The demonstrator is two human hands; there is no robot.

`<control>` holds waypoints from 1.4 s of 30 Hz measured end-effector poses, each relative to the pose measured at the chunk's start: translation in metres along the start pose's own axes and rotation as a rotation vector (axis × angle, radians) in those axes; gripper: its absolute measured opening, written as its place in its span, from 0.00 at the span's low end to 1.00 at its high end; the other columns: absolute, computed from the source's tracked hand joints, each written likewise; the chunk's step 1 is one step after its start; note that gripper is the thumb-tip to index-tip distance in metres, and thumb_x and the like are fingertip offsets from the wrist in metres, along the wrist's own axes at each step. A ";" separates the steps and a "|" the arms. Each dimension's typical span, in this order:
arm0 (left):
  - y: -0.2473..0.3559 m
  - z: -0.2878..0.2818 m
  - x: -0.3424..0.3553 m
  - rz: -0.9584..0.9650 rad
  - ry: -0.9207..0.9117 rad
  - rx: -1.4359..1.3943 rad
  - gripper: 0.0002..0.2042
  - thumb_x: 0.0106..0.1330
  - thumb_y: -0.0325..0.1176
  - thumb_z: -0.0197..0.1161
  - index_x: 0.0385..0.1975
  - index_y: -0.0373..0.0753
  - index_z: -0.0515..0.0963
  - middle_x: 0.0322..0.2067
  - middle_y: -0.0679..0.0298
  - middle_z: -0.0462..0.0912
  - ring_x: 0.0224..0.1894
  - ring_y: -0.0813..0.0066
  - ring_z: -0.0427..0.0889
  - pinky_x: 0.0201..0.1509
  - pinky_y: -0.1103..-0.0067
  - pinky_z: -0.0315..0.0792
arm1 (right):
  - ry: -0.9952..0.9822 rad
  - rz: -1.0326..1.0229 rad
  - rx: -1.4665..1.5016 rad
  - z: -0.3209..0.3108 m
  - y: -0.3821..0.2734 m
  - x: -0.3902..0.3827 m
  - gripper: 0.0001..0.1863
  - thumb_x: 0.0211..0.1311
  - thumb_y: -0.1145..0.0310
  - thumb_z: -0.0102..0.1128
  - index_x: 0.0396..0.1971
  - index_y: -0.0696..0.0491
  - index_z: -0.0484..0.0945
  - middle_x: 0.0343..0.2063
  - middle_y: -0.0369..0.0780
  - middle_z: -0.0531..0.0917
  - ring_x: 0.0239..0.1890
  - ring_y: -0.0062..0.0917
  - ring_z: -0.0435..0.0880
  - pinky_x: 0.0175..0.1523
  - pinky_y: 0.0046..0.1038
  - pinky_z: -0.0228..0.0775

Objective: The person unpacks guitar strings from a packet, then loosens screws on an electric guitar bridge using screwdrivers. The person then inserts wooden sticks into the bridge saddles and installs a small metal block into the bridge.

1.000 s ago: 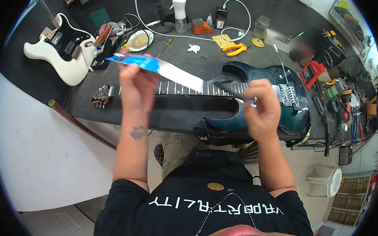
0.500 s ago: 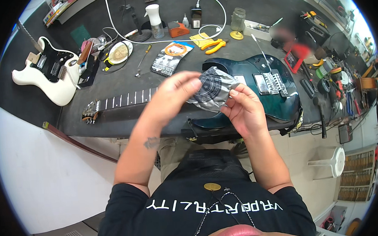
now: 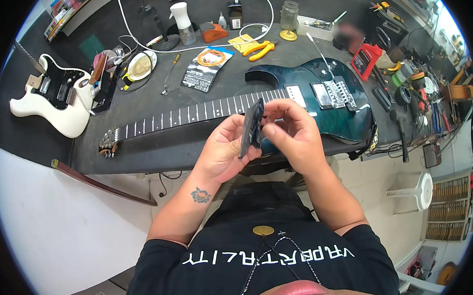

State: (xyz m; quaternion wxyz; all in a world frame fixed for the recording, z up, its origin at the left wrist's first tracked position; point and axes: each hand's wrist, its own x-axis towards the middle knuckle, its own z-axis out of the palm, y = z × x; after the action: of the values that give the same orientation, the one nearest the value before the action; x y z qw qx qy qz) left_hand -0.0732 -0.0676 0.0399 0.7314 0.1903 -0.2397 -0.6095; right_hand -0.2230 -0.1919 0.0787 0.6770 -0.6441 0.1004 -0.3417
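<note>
A dark foil packet [image 3: 251,127] is held up in front of me, turned nearly edge-on. My left hand [image 3: 225,150] is closed around its left side, thumb against the face. From the other side, my right hand [image 3: 295,132] has its curled fingers and thumb at the packet's right edge; its fingertips are partly hidden. Beneath and beyond the hands lies a teal electric guitar [image 3: 346,124], its neck [image 3: 179,115] stretching left across the bench. A black-and-blue string pouch [image 3: 204,72] with an orange ring design rests behind the neck.
Yellow-handled pliers [image 3: 261,50], a screwdriver [image 3: 175,60] and a spray bottle [image 3: 182,23] sit toward the back of the dark bench. A white guitar [image 3: 60,105] stands at left. Tools, including a hammer [image 3: 399,124], crowd the right. A white stool [image 3: 418,192] is on the floor.
The packet has turned from face-up to nearly edge-on and moved slightly left. My left hand has come down from above it to grip its left side.
</note>
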 end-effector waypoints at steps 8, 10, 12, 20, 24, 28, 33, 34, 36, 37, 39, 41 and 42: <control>-0.007 -0.002 -0.011 -0.029 0.071 0.184 0.28 0.68 0.42 0.76 0.63 0.41 0.71 0.54 0.62 0.81 0.50 0.67 0.84 0.50 0.70 0.81 | 0.108 -0.119 -0.483 -0.001 -0.003 -0.006 0.12 0.59 0.75 0.70 0.43 0.58 0.84 0.32 0.41 0.84 0.34 0.28 0.84 0.40 0.30 0.75; -0.008 0.005 -0.013 -0.010 0.039 0.186 0.31 0.67 0.46 0.77 0.63 0.39 0.70 0.54 0.62 0.80 0.52 0.65 0.83 0.53 0.68 0.80 | 0.171 -0.164 -0.675 0.002 -0.016 -0.011 0.06 0.60 0.78 0.67 0.37 0.58 0.84 0.28 0.42 0.83 0.30 0.34 0.84 0.37 0.32 0.75; -0.010 0.015 -0.017 0.074 -0.027 0.309 0.37 0.61 0.51 0.80 0.62 0.36 0.71 0.54 0.61 0.79 0.58 0.65 0.80 0.63 0.65 0.75 | 0.149 -0.218 -0.702 0.003 -0.014 -0.016 0.06 0.59 0.78 0.68 0.37 0.58 0.84 0.28 0.43 0.83 0.30 0.36 0.84 0.36 0.33 0.75; 0.015 0.023 -0.031 0.082 0.320 0.638 0.06 0.70 0.24 0.67 0.43 0.32 0.81 0.38 0.66 0.85 0.41 0.84 0.80 0.49 0.80 0.75 | 0.074 -0.348 -0.705 -0.014 -0.022 -0.025 0.09 0.63 0.77 0.67 0.42 0.59 0.79 0.33 0.46 0.81 0.33 0.38 0.83 0.41 0.33 0.76; 0.027 0.009 -0.038 0.111 0.246 0.571 0.05 0.70 0.26 0.70 0.39 0.33 0.81 0.37 0.64 0.86 0.39 0.83 0.80 0.46 0.80 0.74 | -0.018 0.132 -0.183 -0.025 -0.021 -0.030 0.12 0.74 0.77 0.63 0.53 0.60 0.79 0.38 0.31 0.82 0.40 0.11 0.78 0.46 0.19 0.73; 0.019 0.002 -0.039 0.124 0.264 0.567 0.07 0.70 0.29 0.72 0.40 0.33 0.81 0.36 0.64 0.86 0.37 0.83 0.80 0.45 0.80 0.74 | -0.086 0.145 -0.126 -0.028 -0.014 -0.032 0.11 0.70 0.77 0.65 0.50 0.60 0.84 0.36 0.37 0.85 0.38 0.20 0.82 0.46 0.26 0.76; 0.017 0.001 -0.038 0.107 0.249 0.626 0.10 0.71 0.28 0.72 0.46 0.32 0.80 0.37 0.65 0.86 0.37 0.82 0.80 0.47 0.81 0.74 | -0.101 0.096 -0.224 -0.034 -0.011 -0.030 0.07 0.69 0.74 0.68 0.43 0.61 0.83 0.32 0.40 0.82 0.34 0.22 0.78 0.42 0.29 0.73; 0.015 0.011 -0.033 0.146 0.303 0.669 0.12 0.71 0.28 0.71 0.49 0.32 0.79 0.42 0.63 0.85 0.40 0.81 0.79 0.49 0.79 0.74 | -0.110 0.092 -0.234 -0.034 -0.009 -0.031 0.07 0.69 0.73 0.68 0.40 0.61 0.82 0.31 0.40 0.81 0.33 0.23 0.77 0.40 0.30 0.72; 0.005 0.024 -0.024 0.184 0.358 0.716 0.14 0.71 0.28 0.71 0.52 0.33 0.78 0.46 0.61 0.84 0.43 0.79 0.79 0.50 0.78 0.74 | -0.097 0.072 -0.229 -0.033 -0.006 -0.029 0.08 0.69 0.72 0.69 0.38 0.61 0.81 0.30 0.40 0.80 0.32 0.23 0.76 0.40 0.30 0.71; -0.004 0.030 -0.018 0.381 0.421 0.879 0.17 0.68 0.27 0.71 0.54 0.34 0.76 0.50 0.58 0.82 0.46 0.76 0.78 0.51 0.76 0.74 | -0.086 0.050 -0.225 -0.033 -0.006 -0.028 0.09 0.69 0.71 0.70 0.36 0.61 0.80 0.29 0.40 0.79 0.31 0.23 0.75 0.39 0.30 0.71; -0.008 0.034 -0.014 0.579 0.474 1.041 0.20 0.66 0.25 0.72 0.55 0.34 0.75 0.53 0.55 0.80 0.49 0.73 0.78 0.52 0.73 0.74 | -0.070 0.033 -0.199 -0.031 -0.004 -0.025 0.10 0.69 0.70 0.70 0.35 0.61 0.80 0.29 0.40 0.79 0.31 0.22 0.75 0.39 0.30 0.71; -0.004 0.041 -0.015 0.902 0.249 1.754 0.19 0.60 0.23 0.73 0.51 0.36 0.77 0.56 0.50 0.77 0.53 0.65 0.77 0.54 0.69 0.74 | -0.050 0.018 -0.173 -0.032 -0.008 -0.023 0.11 0.68 0.69 0.71 0.35 0.61 0.81 0.29 0.40 0.80 0.31 0.22 0.75 0.38 0.30 0.71; -0.002 0.049 -0.014 0.756 0.097 1.770 0.16 0.59 0.23 0.74 0.45 0.37 0.78 0.50 0.51 0.79 0.48 0.60 0.79 0.51 0.69 0.74 | -0.076 0.087 -0.182 -0.034 -0.014 -0.022 0.11 0.69 0.68 0.71 0.37 0.61 0.82 0.32 0.37 0.80 0.35 0.19 0.76 0.41 0.28 0.71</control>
State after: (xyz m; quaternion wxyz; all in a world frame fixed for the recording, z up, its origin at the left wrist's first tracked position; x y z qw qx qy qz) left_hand -0.1051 -0.0531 0.0771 0.4799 0.6083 -0.6276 0.0767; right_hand -0.2637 -0.2052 0.0804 0.6330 -0.7106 0.1331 -0.2769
